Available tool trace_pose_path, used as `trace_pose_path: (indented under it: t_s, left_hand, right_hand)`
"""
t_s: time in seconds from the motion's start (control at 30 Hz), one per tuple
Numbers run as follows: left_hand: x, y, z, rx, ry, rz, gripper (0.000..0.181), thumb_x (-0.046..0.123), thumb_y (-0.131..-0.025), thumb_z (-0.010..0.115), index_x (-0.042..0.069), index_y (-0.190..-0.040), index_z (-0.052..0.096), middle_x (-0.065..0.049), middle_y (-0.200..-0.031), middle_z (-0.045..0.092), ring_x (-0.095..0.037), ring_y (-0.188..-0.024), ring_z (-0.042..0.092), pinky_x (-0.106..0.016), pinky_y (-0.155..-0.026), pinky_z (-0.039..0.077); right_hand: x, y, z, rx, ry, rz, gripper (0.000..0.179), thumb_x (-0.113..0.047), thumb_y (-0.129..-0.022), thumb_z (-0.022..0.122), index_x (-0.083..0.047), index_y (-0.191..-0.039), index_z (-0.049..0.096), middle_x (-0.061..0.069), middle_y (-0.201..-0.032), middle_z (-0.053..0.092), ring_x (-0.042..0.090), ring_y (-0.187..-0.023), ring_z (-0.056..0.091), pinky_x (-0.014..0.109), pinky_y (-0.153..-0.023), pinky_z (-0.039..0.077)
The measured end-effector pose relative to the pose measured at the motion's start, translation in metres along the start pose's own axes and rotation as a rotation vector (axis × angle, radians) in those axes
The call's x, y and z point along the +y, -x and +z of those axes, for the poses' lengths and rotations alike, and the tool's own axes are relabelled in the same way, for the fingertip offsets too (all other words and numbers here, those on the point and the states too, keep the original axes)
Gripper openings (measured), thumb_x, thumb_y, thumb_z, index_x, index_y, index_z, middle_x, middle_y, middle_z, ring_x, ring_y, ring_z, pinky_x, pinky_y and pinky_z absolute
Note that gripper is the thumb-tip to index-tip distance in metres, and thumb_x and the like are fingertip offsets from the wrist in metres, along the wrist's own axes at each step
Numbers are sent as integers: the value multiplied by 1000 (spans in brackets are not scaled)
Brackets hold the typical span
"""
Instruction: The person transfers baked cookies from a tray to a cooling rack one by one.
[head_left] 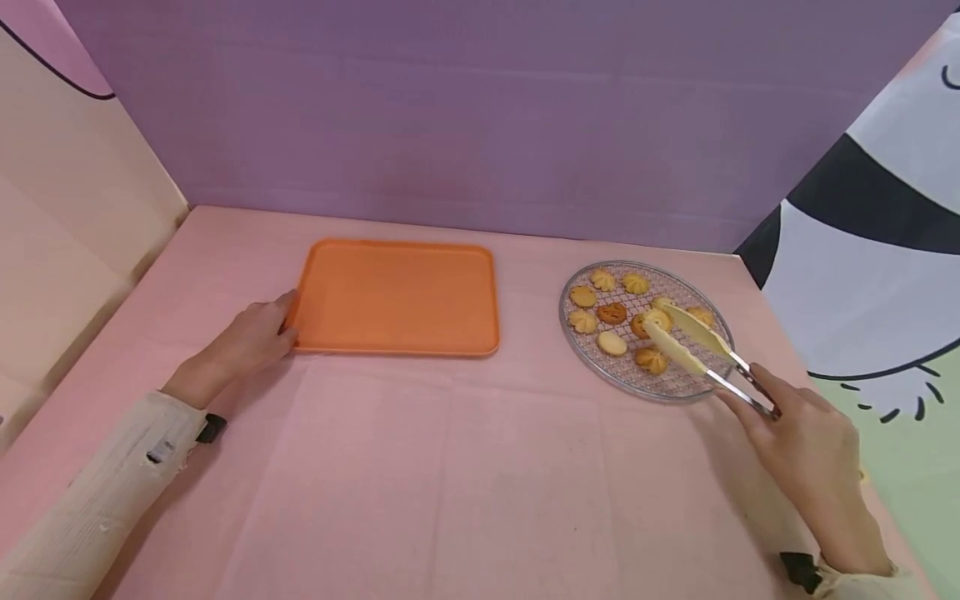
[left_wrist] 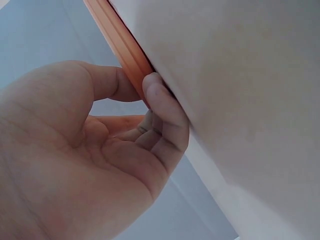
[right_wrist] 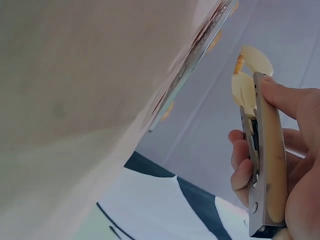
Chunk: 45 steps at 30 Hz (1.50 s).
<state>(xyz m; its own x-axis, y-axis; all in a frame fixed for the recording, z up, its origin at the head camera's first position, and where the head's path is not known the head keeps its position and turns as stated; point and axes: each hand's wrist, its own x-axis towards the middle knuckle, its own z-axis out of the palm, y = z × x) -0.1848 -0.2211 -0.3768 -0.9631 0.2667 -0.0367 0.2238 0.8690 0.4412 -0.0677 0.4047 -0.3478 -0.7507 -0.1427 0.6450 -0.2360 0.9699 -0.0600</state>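
My left hand point(head_left: 251, 337) pinches the left edge of an orange tray point(head_left: 393, 297) lying flat on the table. In the left wrist view, the thumb and curled fingers close round the tray's rim point(left_wrist: 127, 52). With my right hand point(head_left: 806, 442) I grip a pair of tongs point(right_wrist: 272, 165) with metal arms and pale yellow tips. A cookie point(head_left: 658, 320) sits between those tips, raised over a round wire rack point(head_left: 592, 360); the right wrist view shows only its browned edge. Several cookies rest on the rack, among them a dark brown one point(head_left: 612, 313) and a pale round one point(head_left: 612, 343).
A pink cloth point(head_left: 450, 467) covers the table. Behind it rises a purple wall point(head_left: 465, 125). On the right stands a panel with a black-and-white drawing point(head_left: 862, 217), close to the rack, and on the left a cream panel point(head_left: 67, 183).
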Motion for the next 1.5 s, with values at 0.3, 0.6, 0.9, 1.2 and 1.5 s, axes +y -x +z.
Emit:
trace_pose_path:
  t_s: [0.3,0.6,0.9,1.2,1.5]
  left_hand:
    - [2,0,-3,-7,-1,-14,63,7,-95,50,-16,-148,26,-37,-121,56,-37,-93,54,-51,-84,46]
    - [1,-1,-3,-8,7,-17,62,7,-96,49,-16,-149,25,-38,-127,53,-38,-97,54,-53,-89,47]
    - [3,0,-4,-8,8,-12,62,7,-96,49,-16,-148,25,-38,-125,54,-37,-96,54,-50,-85,46]
    - [1,2,-5,-20,17,-27,63,7,-96,48,-16,-149,24,-33,-120,55,-36,-92,53,-46,-81,44]
    - [6,10,-5,-19,32,-58,63,7,-97,50,-15,-149,24,-34,-124,54,-35,-93,54,-45,-80,44]
  right_hand:
    - [20,7,-5,-68,36,50,50,-32,-82,79,4,-116,70,15,-51,51,26,-43,40,33,-39,21]
    - [27,6,-6,-157,54,116,47,-29,-79,82,4,-110,69,24,-58,58,34,-38,42,40,-35,23]
    - [29,5,-7,-278,91,176,50,-31,-82,80,5,-113,67,1,-41,39,23,-38,34,37,-36,24]
    - [29,4,-5,-339,92,208,53,-35,-83,79,5,-114,66,10,-48,48,26,-40,39,38,-37,27]
    - [33,2,-5,-357,81,199,59,-40,-84,78,7,-116,64,14,-51,52,27,-42,41,39,-37,28]
